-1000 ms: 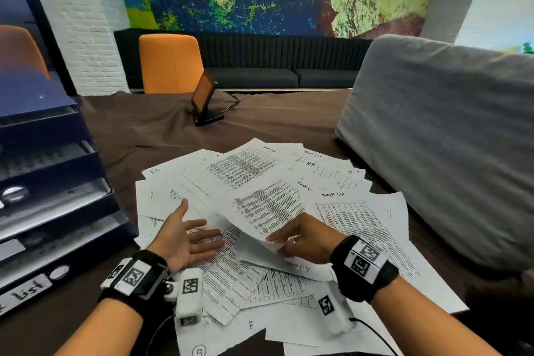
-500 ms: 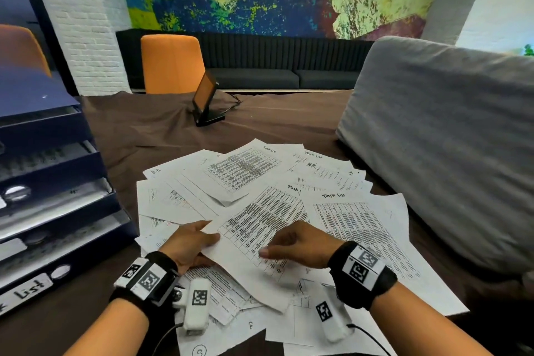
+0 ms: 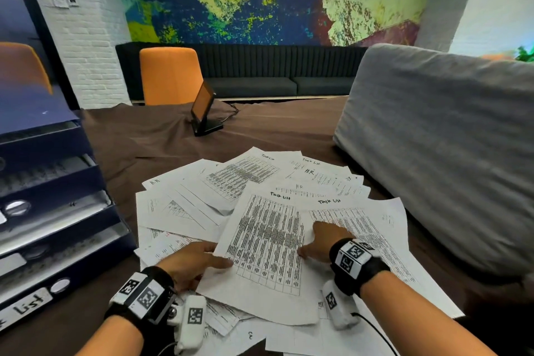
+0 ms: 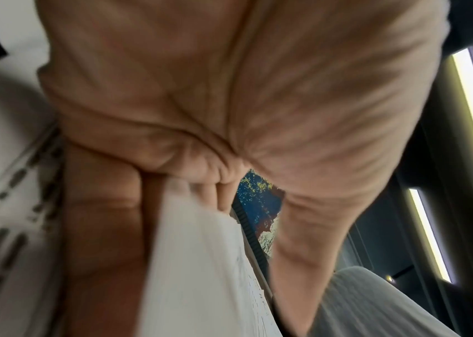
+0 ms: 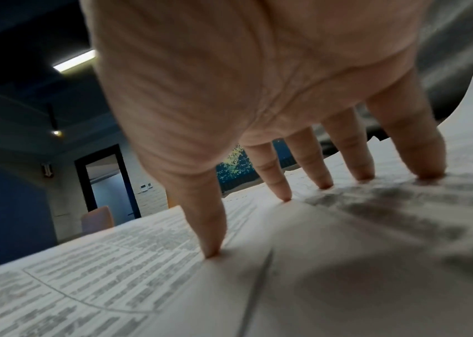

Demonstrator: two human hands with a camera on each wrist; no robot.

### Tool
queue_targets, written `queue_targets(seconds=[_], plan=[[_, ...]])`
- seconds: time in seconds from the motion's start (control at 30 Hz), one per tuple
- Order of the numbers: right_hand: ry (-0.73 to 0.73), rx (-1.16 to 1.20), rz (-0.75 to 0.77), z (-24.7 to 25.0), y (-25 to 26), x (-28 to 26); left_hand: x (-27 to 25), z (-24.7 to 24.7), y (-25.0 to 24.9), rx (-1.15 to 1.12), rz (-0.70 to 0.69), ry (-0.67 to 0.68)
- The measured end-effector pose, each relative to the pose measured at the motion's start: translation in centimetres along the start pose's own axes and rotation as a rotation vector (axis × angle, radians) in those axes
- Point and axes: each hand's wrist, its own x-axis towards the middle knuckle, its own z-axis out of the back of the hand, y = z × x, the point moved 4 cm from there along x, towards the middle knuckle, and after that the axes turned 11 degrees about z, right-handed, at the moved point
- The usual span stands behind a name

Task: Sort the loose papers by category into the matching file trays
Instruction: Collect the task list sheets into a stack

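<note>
From the head view, a loose spread of printed papers (image 3: 202, 205) is lying across the brown-covered counter (image 3: 150, 147), several sheets headed "Task List" in handwriting. The left hand (image 3: 190, 264) is grasping the near left edge of the top sheet (image 3: 265, 243), its thumb lying over the printed grid and its fingers tucked beneath, so this grip is closed on the paper. The right hand (image 3: 323, 243) is resting on the papers just beside that sheet's right edge, its grip released and its fingers spread. A stack of dark blue file trays (image 3: 52, 211) is standing at the left of the counter, well apart from the held sheet, with a white label reading "list" on the lowest tier. A grey cushion (image 3: 439, 153) is leaning along the right side, a small tilted screen (image 3: 203, 108) is standing on the far part of the counter, and an orange chair (image 3: 170, 75) is sitting behind it. From the left wrist view, the left hand (image 4: 200, 102) is filling most of the frame, its fingers (image 4: 105, 228) curling under the top sheet (image 4: 200, 273) while the thumb is reaching over it; the picture is blurred. From the right wrist view, the right hand (image 5: 244, 79) is pressing down on the papers (image 5: 143, 285) with straight, splayed fingertips (image 5: 212, 248), holding nothing.
</note>
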Motion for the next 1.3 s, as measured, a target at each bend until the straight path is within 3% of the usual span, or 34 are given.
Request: queue_targets(seconds=[0.2,0.37,0.53,0.63,0.7,0.77,0.83,0.93,1.1,1.3], plan=[[-0.065,-0.07,0.069,0.3,1.2,-0.7,0.8,-0.4,0.1,0.007,-0.056,-0.03],[-0.04,-0.164,0.117,0.7,3.0,-0.8,0.4,-1.2,0.3,0.151,-0.02,0.073],[-0.083,-0.183,0.155,2.0,5.5,-1.1,0.5,-1.4,0.2,0.165,-0.081,0.033],[-0.194,-0.011,0.135,2.8,6.8,-0.7,1.1,-0.9,0.4,0.102,-0.107,-0.024],[-0.244,0.225,0.166,3.1,7.6,-0.1,1.6,-0.1,0.5,0.076,-0.128,-0.091],[-0.203,0.458,0.247,3.0,8.4,0.6,1.8,0.5,0.5,0.031,-0.139,-0.162],[-0.17,0.479,0.279,3.0,8.3,0.9,1.9,1.0,0.5,-0.012,-0.15,-0.222],[-0.186,0.308,0.171,3.4,5.7,1.4,1.8,1.3,0.5,-0.069,-0.144,-0.257],[-0.06,0.222,-0.179,2.6,-0.6,1.4,2.3,1.6,0.5,-0.093,-0.118,-0.264],[-0.015,0.117,-0.231,1.4,-1.6,1.5,3.1,0.8,1.2,-0.161,-0.127,-0.188]])
